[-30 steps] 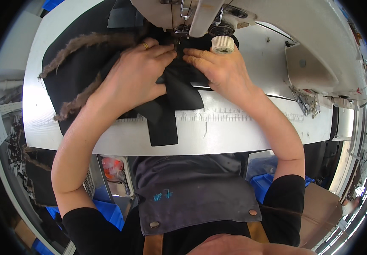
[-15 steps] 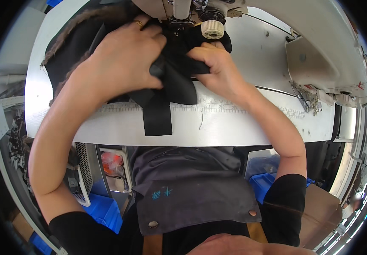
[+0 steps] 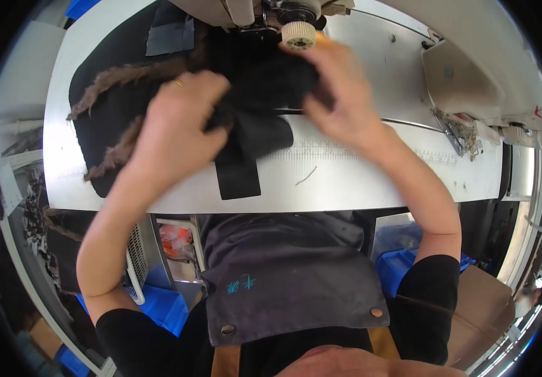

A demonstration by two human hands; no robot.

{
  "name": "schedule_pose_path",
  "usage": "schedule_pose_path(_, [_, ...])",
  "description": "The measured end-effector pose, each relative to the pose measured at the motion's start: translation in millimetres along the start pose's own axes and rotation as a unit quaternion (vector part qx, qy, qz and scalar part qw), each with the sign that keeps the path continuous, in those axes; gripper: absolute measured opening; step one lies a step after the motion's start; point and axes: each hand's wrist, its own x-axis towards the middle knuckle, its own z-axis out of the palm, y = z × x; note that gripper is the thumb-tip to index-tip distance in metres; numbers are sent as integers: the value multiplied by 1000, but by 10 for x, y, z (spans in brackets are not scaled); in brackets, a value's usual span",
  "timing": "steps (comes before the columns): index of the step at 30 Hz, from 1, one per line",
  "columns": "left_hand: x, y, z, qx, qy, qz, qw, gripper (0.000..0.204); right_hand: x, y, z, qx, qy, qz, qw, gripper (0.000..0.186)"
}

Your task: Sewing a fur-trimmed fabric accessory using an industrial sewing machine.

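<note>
Black fabric with strips of brown fur lies bunched on the white sewing machine table, partly beneath the machine head. My left hand, a ring on one finger, bends over the fabric, with a dark fold between thumb and fingers. Close to the right edge of the bunch is my right hand. Its thumb and forefinger are apart and smeared by motion, and the other fingers are partly hidden, so its hold is unclear. A narrow black flap hangs toward the table's front edge.
The sewing machine's ridged round knob stands just above my right hand. A ruler scale runs along the table, with a loose thread before it. Tweezers hang at the right. Blue bins stand below.
Both hands have shifted, the left one lower and the right one up and outward. The fabric has spread out on the left, baring more fur strips and a grey patch.
</note>
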Motion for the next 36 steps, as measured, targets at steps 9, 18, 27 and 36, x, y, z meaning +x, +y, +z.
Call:
schedule_pose_path(9, [239, -325, -344, -407, -80, -260, 872, 53, -259, -218, -7, 42, -105, -17, 993, 41])
schedule_pose_path(18, [271, -506, -400, -405, -95, -296, 860, 61, -695, -148, -220, -204, -144, -26, 968, 55])
schedule_pose_path(27, [180, -39, -194, 8, -112, 43, 993, 39, -682, 256, -471, -355, -48, 38, 933, 41])
schedule_pose_path(36, [-48, 275, 273, 168, -26, 105, 980, 28, -254, -363, -227, -66, -113, -75, 989, 73])
